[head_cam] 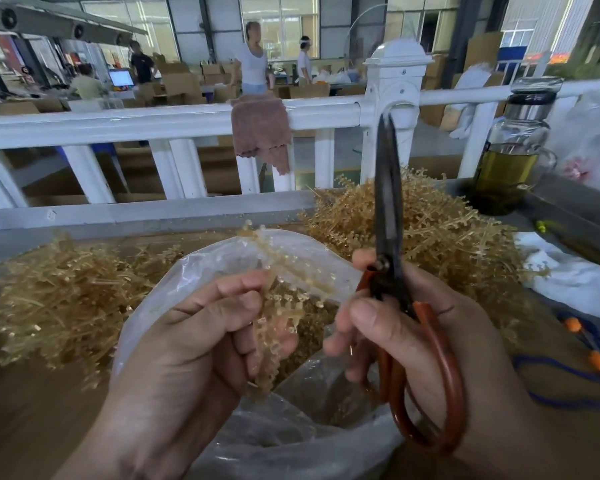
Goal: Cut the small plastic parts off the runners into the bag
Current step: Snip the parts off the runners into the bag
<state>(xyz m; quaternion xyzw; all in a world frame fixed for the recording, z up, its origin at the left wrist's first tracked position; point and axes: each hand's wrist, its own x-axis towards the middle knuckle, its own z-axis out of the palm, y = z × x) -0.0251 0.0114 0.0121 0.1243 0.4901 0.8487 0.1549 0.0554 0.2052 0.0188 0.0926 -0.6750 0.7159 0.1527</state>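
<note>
A pile (59, 296) of tan runners lies on the table (32, 410) at the left. The left hand (194, 341) holds one runner (278, 306) over the open bag (291, 441), its fingers (236, 289) curled round the strip and pinching it against the thumb. Cut parts (312, 323) lie inside the bag, under the runner. The right hand (430, 341) grips the scissors (388, 216), fingers clamped on the red-brown handles, blades together and pointing up. Behind them sits a second heap (437, 230) of runners. A bottle (513, 150) stands at the far right.
</note>
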